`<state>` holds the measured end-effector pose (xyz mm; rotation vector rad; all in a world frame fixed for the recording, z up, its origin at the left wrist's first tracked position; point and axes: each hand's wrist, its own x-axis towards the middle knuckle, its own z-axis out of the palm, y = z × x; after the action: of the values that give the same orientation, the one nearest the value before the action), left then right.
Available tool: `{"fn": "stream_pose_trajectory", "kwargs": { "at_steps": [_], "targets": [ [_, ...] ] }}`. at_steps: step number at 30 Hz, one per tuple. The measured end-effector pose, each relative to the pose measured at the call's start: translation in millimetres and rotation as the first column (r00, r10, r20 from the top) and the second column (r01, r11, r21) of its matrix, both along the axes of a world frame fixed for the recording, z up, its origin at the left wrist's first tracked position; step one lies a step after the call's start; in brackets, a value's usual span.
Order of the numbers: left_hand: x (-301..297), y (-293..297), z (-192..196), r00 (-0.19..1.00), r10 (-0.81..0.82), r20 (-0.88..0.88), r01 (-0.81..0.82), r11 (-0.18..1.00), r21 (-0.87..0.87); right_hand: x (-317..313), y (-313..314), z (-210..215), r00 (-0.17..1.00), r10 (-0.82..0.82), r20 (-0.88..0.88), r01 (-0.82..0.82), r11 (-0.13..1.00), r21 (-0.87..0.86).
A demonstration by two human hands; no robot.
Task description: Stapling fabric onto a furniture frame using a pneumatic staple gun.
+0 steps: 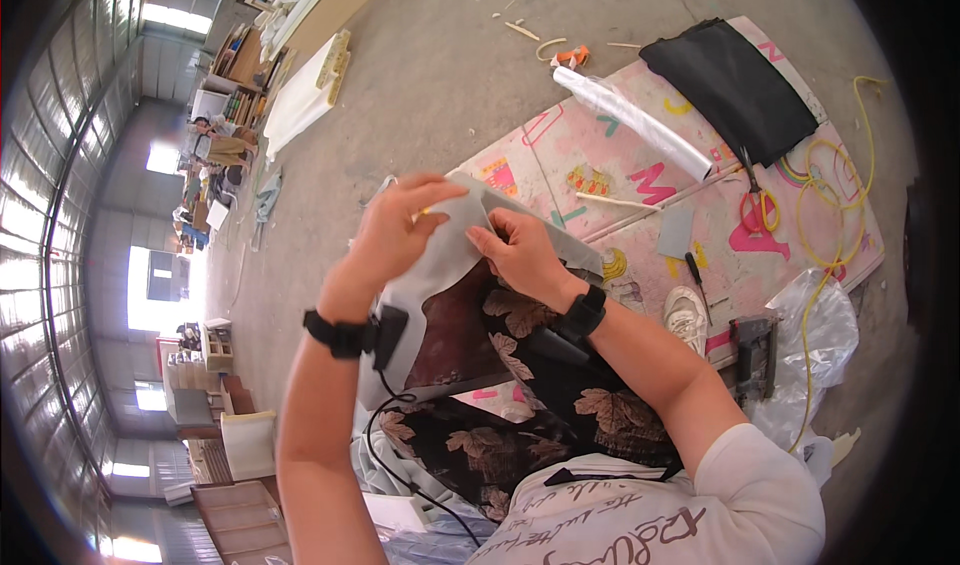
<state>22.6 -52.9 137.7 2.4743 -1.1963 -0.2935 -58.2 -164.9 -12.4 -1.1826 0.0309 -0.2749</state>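
1. The left hand (395,230) is closed on the upper left part of a grey sheet of fabric (440,265), thumb on top and fingers curled over its edge, holding it up above the person's lap.
2. The right hand (515,250) pinches the same sheet just to the right of the left hand, fingertips pressed onto a fold near the top edge.
3. The grey sheet sits over a dark brown panel (455,340), which shows below the sheet, between the two forearms; whether the two are already joined cannot be told from this angle.
4. As a judgement: the covering work looks partway through. The sheet is laid on and drawn over the top of the panel, but the lower part of the panel is bare and the sheet's lower left edge hangs loose.
5. Right of the sheet, on the pink play mat (690,185), lie scissors (757,197), a clear plastic roll (630,120), a black cloth (735,80) and a yellow hose (835,215), all untouched and well apart from the hands.
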Motion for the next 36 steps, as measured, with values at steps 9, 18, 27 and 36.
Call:
{"fn": "stream_pose_trajectory", "kwargs": {
  "at_steps": [9,18,27,36],
  "targets": [
    [65,-59,11,0.912,-0.181,-0.368,0.338,0.839,0.426,-10,-4,6,0.989,0.147,-0.008,-0.132,0.91,0.393],
    [69,-66,-9,0.876,-0.167,-0.452,0.38,0.817,0.434,-5,-17,-10,0.983,0.18,-0.038,-0.148,0.896,0.418],
    [50,-28,-44,0.916,-0.192,-0.352,0.193,0.981,-0.033,14,-25,-11,0.979,-0.178,0.1,0.199,0.943,-0.266],
    [43,-16,-60,0.987,0.034,-0.159,-0.043,0.998,-0.053,16,-15,-25,0.993,0.118,-0.011,-0.108,0.937,0.332]
  ]
}}
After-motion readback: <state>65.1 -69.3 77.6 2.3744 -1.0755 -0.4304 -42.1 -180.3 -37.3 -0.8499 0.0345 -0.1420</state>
